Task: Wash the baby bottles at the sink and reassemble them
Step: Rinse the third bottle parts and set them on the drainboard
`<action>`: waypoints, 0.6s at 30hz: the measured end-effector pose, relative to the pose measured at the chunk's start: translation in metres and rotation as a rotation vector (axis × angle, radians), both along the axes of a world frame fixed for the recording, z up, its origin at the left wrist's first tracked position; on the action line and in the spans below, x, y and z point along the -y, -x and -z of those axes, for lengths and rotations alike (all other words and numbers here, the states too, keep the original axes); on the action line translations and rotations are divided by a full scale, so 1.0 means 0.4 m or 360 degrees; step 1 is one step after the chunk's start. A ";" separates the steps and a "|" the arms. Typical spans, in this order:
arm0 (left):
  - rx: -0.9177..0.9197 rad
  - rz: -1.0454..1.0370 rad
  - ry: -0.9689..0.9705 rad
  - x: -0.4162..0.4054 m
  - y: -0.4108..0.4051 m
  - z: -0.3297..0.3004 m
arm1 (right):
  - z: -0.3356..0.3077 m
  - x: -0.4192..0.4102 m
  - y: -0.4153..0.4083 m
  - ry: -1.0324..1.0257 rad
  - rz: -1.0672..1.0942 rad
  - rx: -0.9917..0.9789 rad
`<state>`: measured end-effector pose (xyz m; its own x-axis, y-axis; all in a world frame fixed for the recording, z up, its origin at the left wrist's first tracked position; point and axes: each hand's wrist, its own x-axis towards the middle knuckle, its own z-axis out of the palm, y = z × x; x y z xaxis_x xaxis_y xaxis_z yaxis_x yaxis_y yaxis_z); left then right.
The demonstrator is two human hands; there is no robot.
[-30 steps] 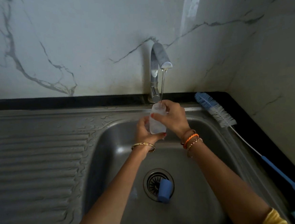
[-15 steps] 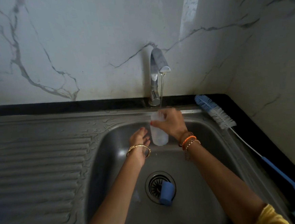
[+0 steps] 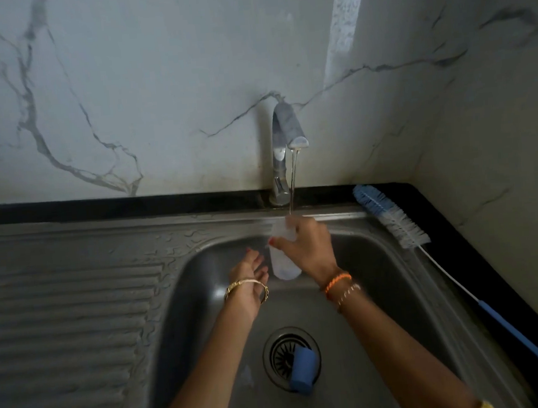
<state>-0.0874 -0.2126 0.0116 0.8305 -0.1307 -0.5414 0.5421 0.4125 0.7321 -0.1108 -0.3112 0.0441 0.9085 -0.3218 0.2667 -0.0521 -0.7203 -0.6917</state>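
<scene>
Now, right hand (image 3: 310, 249): fingers curled round the clear baby bottle (image 3: 283, 262), under the tap (image 3: 284, 144) stream.
Left hand (image 3: 249, 274): fingers relaxed, empty, just beside the bottle's base.

Bottle (image 3: 284, 262): clear, frosted plastic, no cap or teat on it; held upright over the back of the sink (image 3: 376, 279) basin, mouth up under the thin stream of water (image 3: 292, 182).
Grip: the right hand (image 3: 310, 249) grips the bottle around its upper part, near the neck.
Blue cap (image 3: 302, 373): small cylinder, lying on its side on the drain strainer at the front middle of the basin floor.
Bottle brush (image 3: 401, 222): blue-and-white bristle head, thin wire stem, blue handle; lies along the right rim of the sink, head toward the back corner.
</scene>
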 end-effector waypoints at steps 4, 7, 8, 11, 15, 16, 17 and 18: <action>0.0004 0.0041 0.0005 0.012 -0.011 -0.011 | -0.022 0.003 -0.006 -0.0079 0.0129 0.0427; -0.0002 0.0029 0.0043 0.014 -0.014 -0.009 | 0.008 0.003 0.002 0.0052 -0.0025 -0.0102; -0.0003 0.0038 0.0054 0.016 -0.017 -0.009 | 0.015 0.006 0.001 0.0052 -0.0002 -0.0047; -0.0058 0.0044 0.0045 0.026 -0.027 -0.003 | 0.010 0.007 0.000 -0.0097 0.0105 0.0431; -0.0190 0.0068 0.0069 0.032 -0.012 0.010 | 0.039 0.017 0.001 -0.0055 0.0002 -0.0084; -0.0180 0.0056 0.0067 0.033 -0.011 0.011 | 0.038 0.021 -0.001 -0.0113 0.0025 0.0052; -0.0132 0.0026 0.0094 0.035 -0.010 0.016 | 0.027 0.021 0.003 -0.0256 0.0065 0.0230; -0.0058 -0.0006 0.0171 0.038 -0.009 0.018 | 0.015 0.018 0.004 -0.0483 0.0129 0.0360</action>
